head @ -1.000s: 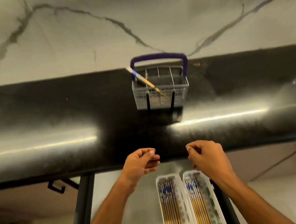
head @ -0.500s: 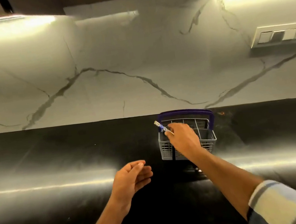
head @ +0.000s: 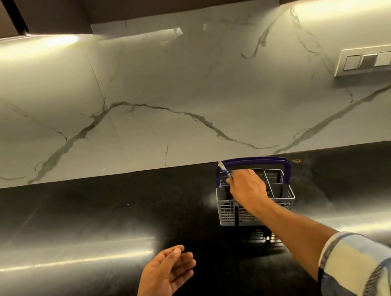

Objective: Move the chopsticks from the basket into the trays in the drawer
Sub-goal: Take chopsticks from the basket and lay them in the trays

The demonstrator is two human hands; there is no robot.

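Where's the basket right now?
In the head view, the basket stands right of centre on the black counter, near the wall, with the right hand reaching in.

A grey plastic lattice basket [head: 256,208] with an arching blue handle [head: 255,161] is sitting on the glossy black stone countertop [head: 74,224], near the white veined marble backsplash [head: 157,102]. The handle is crossing over the basket's opening. Bare countertop is stretching away to the left.

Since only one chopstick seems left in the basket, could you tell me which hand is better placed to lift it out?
Right. The right hand already pinches the chopstick at the basket; the left hand hovers open, apart.
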